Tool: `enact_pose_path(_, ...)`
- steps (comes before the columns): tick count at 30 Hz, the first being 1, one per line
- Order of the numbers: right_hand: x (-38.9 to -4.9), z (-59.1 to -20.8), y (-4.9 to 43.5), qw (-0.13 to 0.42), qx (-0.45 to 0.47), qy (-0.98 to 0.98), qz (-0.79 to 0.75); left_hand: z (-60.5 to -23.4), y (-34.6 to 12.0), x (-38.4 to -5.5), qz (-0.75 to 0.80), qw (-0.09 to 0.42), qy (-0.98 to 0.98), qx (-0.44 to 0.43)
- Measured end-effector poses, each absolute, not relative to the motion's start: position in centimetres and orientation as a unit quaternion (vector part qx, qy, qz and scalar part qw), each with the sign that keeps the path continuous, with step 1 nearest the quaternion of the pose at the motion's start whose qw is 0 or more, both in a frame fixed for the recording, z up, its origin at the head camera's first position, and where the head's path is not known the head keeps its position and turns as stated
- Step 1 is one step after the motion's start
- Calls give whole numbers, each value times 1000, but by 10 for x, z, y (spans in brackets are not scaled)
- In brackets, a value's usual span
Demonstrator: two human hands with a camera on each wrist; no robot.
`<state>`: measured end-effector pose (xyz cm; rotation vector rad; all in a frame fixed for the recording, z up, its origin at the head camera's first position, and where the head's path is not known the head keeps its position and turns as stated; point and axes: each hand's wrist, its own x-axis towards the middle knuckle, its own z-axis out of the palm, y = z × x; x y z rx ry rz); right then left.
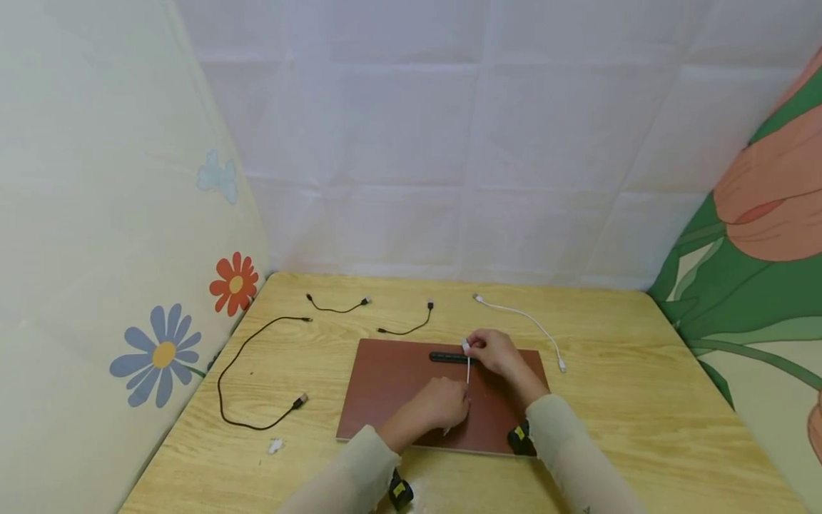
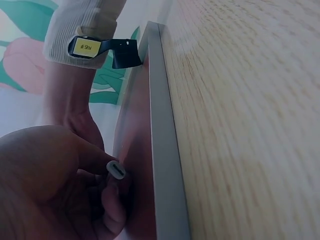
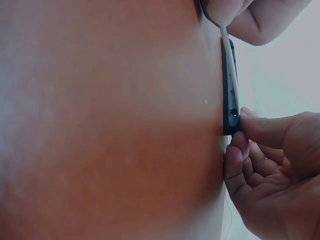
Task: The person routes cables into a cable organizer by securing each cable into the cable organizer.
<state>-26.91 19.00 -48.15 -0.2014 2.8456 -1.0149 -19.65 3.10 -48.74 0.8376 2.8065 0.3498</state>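
Note:
A short white charging cable [image 1: 468, 368] is stretched between both hands over a reddish-brown board [image 1: 385, 392]. My right hand [image 1: 493, 350] pinches its far end, where a white plug [image 1: 466, 345] shows at the fingertips. Nearer the board's front, my left hand [image 1: 439, 402] grips the other end. In the left wrist view a white connector [image 2: 116, 170] with a slot-shaped tip sticks out from the curled left fingers. On the board lies a slim black strip [image 1: 444, 357], its right end beside the right fingers. The right wrist view shows a small hole in this strip [image 3: 233, 113].
Several loose cables lie on the wooden table [image 1: 642, 400]: a long black one [image 1: 221, 378] at left, two short black ones [image 1: 337, 310] behind the board, and a white one [image 1: 529, 316] at back right. A small white scrap [image 1: 275, 445] lies front left. Cloth walls enclose the table.

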Motion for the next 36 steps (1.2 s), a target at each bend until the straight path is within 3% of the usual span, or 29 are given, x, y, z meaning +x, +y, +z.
enact_pose_path(10,-272,-478,191,89,-47,935,-340,-480,32,-195,120,115,945,283)
enact_pose_path(22,-275,-472,189,98,-51,943,-315,-483,37,-195,69,87,951,287)
enact_pose_path(36,-278,-471,194,129,-52,935,-327,-481,33,-194,98,122,949,275)
